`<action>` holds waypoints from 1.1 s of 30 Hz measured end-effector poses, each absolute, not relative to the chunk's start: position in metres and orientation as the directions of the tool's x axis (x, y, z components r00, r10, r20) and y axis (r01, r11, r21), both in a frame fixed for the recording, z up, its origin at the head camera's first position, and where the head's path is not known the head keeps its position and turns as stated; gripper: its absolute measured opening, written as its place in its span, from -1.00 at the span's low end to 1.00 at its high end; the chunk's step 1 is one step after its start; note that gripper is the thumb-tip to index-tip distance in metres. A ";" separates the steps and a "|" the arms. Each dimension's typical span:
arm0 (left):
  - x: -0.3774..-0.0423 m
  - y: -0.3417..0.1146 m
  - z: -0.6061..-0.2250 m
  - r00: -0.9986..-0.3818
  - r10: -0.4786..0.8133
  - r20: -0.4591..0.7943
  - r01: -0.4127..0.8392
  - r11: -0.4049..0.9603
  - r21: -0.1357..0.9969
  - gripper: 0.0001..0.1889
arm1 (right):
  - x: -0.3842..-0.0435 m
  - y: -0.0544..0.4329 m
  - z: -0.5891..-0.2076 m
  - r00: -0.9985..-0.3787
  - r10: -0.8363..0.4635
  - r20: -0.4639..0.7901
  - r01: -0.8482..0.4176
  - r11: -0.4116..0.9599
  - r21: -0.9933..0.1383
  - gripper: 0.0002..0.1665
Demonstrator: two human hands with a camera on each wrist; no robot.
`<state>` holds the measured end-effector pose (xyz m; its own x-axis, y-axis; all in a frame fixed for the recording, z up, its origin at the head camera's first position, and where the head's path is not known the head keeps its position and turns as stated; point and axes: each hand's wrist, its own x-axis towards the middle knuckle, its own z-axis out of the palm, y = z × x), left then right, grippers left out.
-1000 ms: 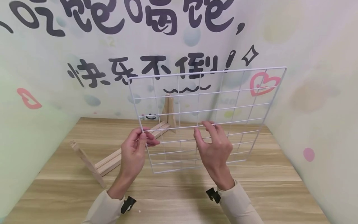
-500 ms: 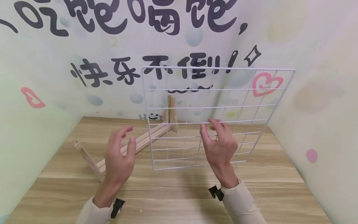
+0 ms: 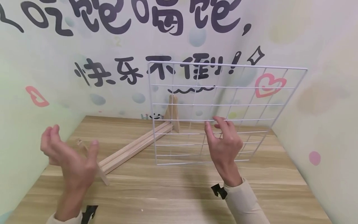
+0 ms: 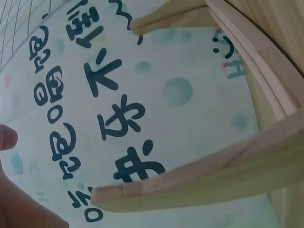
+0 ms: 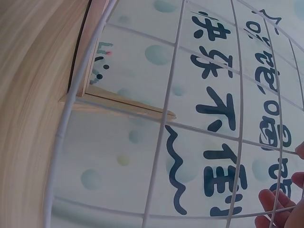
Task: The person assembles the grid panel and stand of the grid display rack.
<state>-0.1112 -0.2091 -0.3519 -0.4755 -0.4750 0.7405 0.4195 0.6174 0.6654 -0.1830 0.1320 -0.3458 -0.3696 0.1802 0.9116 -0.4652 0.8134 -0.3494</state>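
Note:
A white wire grid panel stands tilted above the table. My right hand pinches one of its horizontal wires near the middle. Its fingers show at the wires in the right wrist view. My left hand is off the panel, with fingers loosely bent and holding nothing. It is slightly blurred and partly covers the near upright of a wooden stand. That stand has a grooved bar with an upright at each end; its far upright shows through the grid. In the left wrist view the near upright looms large.
The wood-grain table spreads beneath both hands. A printed wall with dark lettering rises behind it, and side walls flank it left and right. A tiny white speck lies near the front.
My left hand has let go of the panel's left edge and moved left, over to the stand's near upright. The panel, in my right hand, has turned and shifted slightly right.

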 end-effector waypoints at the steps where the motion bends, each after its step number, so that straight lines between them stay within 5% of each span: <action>1: -0.110 -0.215 -0.356 -0.514 -0.467 0.720 0.406 0.607 0.683 -0.12 | -0.183 0.133 -0.346 -0.368 0.182 0.912 -0.463 0.815 -0.350 -0.76; 6: -0.107 -0.237 -0.371 -0.691 -0.425 0.584 0.303 0.564 0.768 -0.02 | -0.184 0.136 -0.345 -0.364 0.192 0.912 -0.456 0.817 -0.354 -0.76; 11: -0.103 -0.256 -0.379 -0.918 -0.304 0.255 0.073 0.503 0.861 0.01 | -0.184 0.139 -0.344 -0.370 0.198 0.908 -0.455 0.813 -0.363 -0.76; 14: -0.104 -0.268 -0.383 -0.981 -0.171 0.092 -0.011 0.520 0.854 0.02 | -0.184 0.139 -0.343 -0.375 0.194 0.907 -0.455 0.813 -0.362 -0.76; 20: -0.109 -0.281 -0.389 -0.997 -0.068 -0.033 -0.069 0.663 0.745 0.04 | -0.184 0.140 -0.340 -0.368 0.186 0.911 -0.457 0.817 -0.352 -0.77; 33: -0.110 -0.287 -0.396 -0.986 -0.146 0.075 -0.052 0.713 0.699 -0.26 | -0.186 0.141 -0.337 -0.361 0.166 0.918 -0.460 0.824 -0.330 -0.75</action>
